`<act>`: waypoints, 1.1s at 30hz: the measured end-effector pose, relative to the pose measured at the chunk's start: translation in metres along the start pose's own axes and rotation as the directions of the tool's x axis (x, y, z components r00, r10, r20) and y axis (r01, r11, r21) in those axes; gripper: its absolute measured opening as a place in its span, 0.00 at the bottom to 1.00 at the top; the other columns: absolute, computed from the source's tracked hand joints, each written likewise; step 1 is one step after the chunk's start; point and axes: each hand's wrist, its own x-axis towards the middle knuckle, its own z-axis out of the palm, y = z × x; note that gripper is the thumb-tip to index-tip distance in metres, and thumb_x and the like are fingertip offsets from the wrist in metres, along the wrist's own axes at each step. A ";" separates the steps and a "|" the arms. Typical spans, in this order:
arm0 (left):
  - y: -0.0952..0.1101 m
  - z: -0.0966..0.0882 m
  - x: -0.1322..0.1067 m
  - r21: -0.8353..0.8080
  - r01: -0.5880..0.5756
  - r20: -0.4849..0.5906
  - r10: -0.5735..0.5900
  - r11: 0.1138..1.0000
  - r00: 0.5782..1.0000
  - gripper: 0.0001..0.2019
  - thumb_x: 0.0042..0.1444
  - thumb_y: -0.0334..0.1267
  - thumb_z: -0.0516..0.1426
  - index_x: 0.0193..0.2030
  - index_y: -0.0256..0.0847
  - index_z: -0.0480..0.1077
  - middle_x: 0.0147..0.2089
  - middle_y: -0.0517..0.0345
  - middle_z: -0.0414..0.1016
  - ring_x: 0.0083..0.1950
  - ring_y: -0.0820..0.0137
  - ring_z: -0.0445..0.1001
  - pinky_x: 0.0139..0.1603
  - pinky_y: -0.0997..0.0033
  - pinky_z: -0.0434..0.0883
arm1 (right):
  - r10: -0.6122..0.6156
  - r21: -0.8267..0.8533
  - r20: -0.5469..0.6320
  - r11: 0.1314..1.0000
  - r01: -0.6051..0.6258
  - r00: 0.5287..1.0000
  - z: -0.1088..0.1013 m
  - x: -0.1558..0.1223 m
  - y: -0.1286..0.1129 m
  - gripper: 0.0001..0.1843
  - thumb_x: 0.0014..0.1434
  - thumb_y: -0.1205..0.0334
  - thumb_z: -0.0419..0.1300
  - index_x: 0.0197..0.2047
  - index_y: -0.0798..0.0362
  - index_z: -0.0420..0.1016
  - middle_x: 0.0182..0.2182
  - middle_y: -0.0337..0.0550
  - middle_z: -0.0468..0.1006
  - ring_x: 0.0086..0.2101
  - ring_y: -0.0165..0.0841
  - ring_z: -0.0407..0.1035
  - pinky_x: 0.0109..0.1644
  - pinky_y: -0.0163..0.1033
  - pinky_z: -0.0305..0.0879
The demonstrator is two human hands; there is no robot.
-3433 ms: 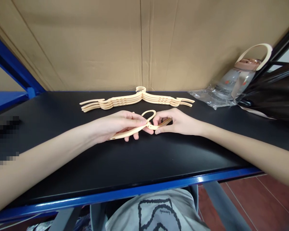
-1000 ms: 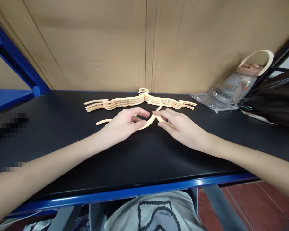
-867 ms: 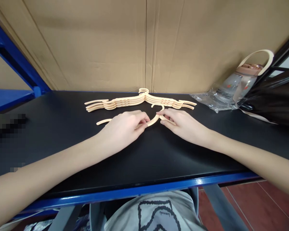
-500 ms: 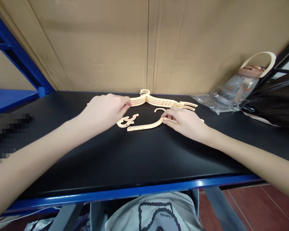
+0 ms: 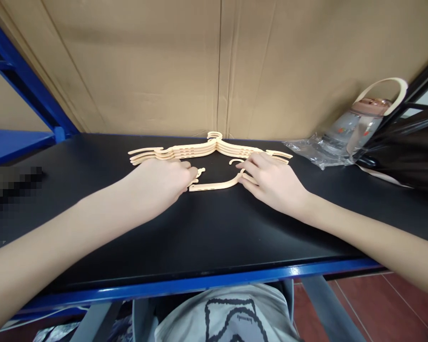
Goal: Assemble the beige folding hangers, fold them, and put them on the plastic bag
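Head view: the right hand (image 5: 267,179) narrowly pinches a hanger (image 5: 214,186); the left hand (image 5: 164,184) covers a curved piece (image 5: 200,172), grip unclear.

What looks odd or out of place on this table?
The front hanger looks odd: its left side ends bluntly, lacking the hooked end of the stacked hangers behind. A cream piece, partly hidden, shows at the left hand. The bottle appears tilted, though that may be lens distortion.
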 end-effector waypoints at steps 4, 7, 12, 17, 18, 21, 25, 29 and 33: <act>0.004 0.004 0.004 0.212 -0.040 0.111 0.017 0.977 0.994 0.09 0.58 0.28 0.48 0.35 0.40 0.68 0.34 0.49 0.75 0.33 0.60 0.72 0.29 0.67 0.59 | -0.235 0.162 -0.002 0.959 0.232 0.972 -0.002 -0.001 -0.009 0.18 0.66 0.61 0.52 0.55 0.58 0.70 0.50 0.52 0.74 0.49 0.41 0.69 0.53 0.47 0.67; 0.004 0.008 0.007 0.152 -0.056 0.108 0.040 0.987 0.993 0.10 0.59 0.28 0.47 0.39 0.37 0.68 0.37 0.47 0.76 0.37 0.59 0.74 0.33 0.67 0.64 | -0.346 0.230 0.021 0.915 0.332 0.938 -0.002 -0.001 -0.012 0.19 0.67 0.59 0.52 0.56 0.58 0.70 0.52 0.52 0.73 0.49 0.41 0.69 0.53 0.49 0.67; 0.009 0.010 0.008 0.135 -0.099 0.087 0.088 0.986 0.992 0.08 0.57 0.27 0.48 0.39 0.36 0.67 0.35 0.49 0.75 0.39 0.58 0.74 0.37 0.65 0.66 | -0.363 0.277 0.020 0.898 0.343 0.932 0.000 -0.001 -0.009 0.20 0.67 0.56 0.52 0.56 0.58 0.71 0.45 0.51 0.76 0.44 0.40 0.70 0.50 0.49 0.68; 0.016 0.010 0.007 0.161 -0.144 0.109 0.127 0.976 0.986 0.06 0.56 0.28 0.50 0.35 0.36 0.68 0.34 0.49 0.74 0.35 0.62 0.72 0.37 0.66 0.65 | -0.356 0.277 0.008 0.899 0.340 0.934 0.000 0.000 -0.007 0.21 0.67 0.54 0.52 0.56 0.59 0.71 0.43 0.50 0.76 0.43 0.39 0.69 0.49 0.46 0.67; 0.016 0.010 0.006 0.159 -0.147 0.101 0.132 0.976 0.986 0.06 0.56 0.29 0.50 0.35 0.35 0.68 0.34 0.48 0.73 0.34 0.62 0.72 0.37 0.66 0.65 | -0.357 0.279 0.000 0.897 0.343 0.934 0.000 0.000 -0.008 0.21 0.67 0.54 0.51 0.56 0.59 0.71 0.44 0.50 0.75 0.43 0.38 0.69 0.49 0.46 0.67; 0.014 0.009 0.006 0.113 -0.143 0.092 0.133 0.983 0.987 0.09 0.61 0.31 0.48 0.36 0.36 0.68 0.34 0.50 0.72 0.33 0.64 0.72 0.34 0.67 0.65 | -0.356 0.297 -0.032 0.889 0.349 0.934 0.000 -0.001 -0.011 0.20 0.67 0.54 0.51 0.55 0.57 0.71 0.44 0.50 0.75 0.44 0.38 0.69 0.50 0.46 0.66; 0.007 0.015 0.011 0.067 -0.107 0.115 0.099 0.992 0.988 0.12 0.64 0.32 0.44 0.38 0.36 0.68 0.36 0.52 0.72 0.34 0.66 0.73 0.33 0.69 0.66 | -0.362 0.305 -0.067 0.880 0.364 0.930 0.003 -0.001 -0.018 0.19 0.68 0.54 0.50 0.53 0.56 0.72 0.44 0.49 0.75 0.44 0.37 0.68 0.48 0.44 0.65; 0.000 0.028 0.014 0.010 -0.094 0.049 0.093 0.996 0.994 0.12 0.65 0.36 0.43 0.41 0.37 0.67 0.40 0.50 0.72 0.38 0.63 0.74 0.34 0.68 0.68 | -0.420 0.132 -0.090 0.894 0.429 0.903 0.004 0.003 -0.027 0.18 0.68 0.55 0.50 0.49 0.59 0.74 0.42 0.51 0.76 0.41 0.38 0.68 0.45 0.44 0.62; -0.005 0.033 0.005 -0.078 -0.073 -0.011 0.072 0.994 0.997 0.13 0.65 0.40 0.42 0.35 0.40 0.63 0.36 0.52 0.71 0.35 0.64 0.72 0.33 0.68 0.66 | -0.461 -0.010 -0.049 0.887 0.461 0.886 0.006 0.011 -0.036 0.19 0.70 0.61 0.43 0.38 0.58 0.74 0.35 0.48 0.75 0.36 0.36 0.67 0.40 0.42 0.57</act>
